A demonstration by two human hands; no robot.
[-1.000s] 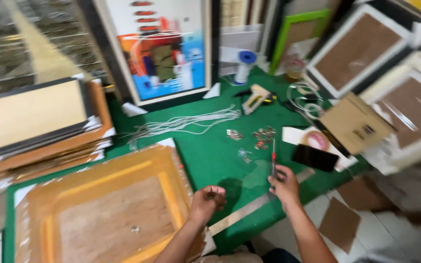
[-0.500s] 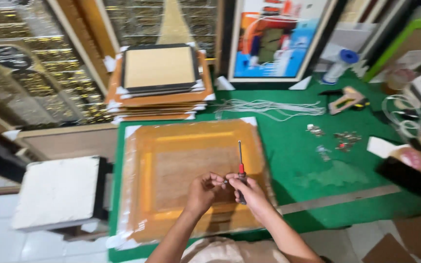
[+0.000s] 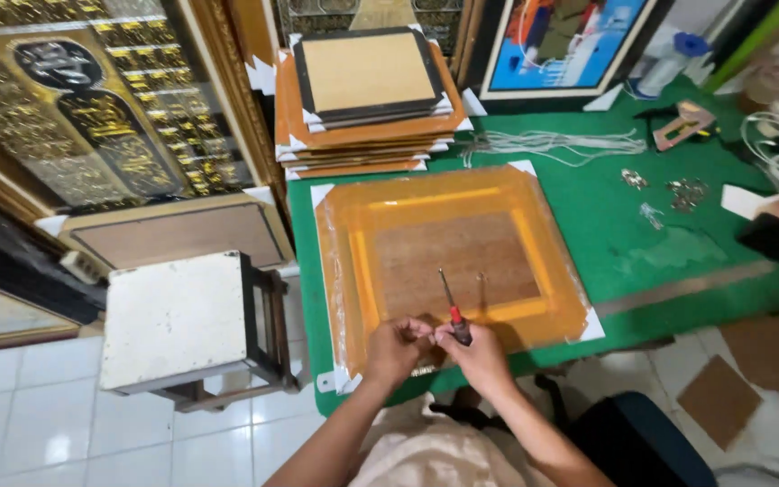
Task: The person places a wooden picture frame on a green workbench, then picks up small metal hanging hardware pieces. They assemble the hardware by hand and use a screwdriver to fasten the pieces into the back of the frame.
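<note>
On the green felt-covered bench [image 3: 678, 252] in front of me lies the large picture frame wrapped in orange film, face down with its brown backing board up [image 3: 457, 257]; its white corner protectors are on. A stack of similar wrapped frames [image 3: 367, 99] sits at the bench's far left corner, and a colourful framed painting [image 3: 570, 41] leans behind. Gold-ornamented framed panels [image 3: 92, 108] stand at the left, above a white-topped wooden stool [image 3: 178, 320] on the white tiled floor. White cords [image 3: 556, 142] and small metal hangers [image 3: 682, 191] lie farther off on the felt.

My right hand [image 3: 480, 356] has its fingers clamped on a red-handled screwdriver [image 3: 453, 311], tip over the backing. My left hand [image 3: 396, 347] pinches something too small to identify at the frame's near edge. No fitting appears fastened to the backing yet, so I judge the hardware work barely begun.
</note>
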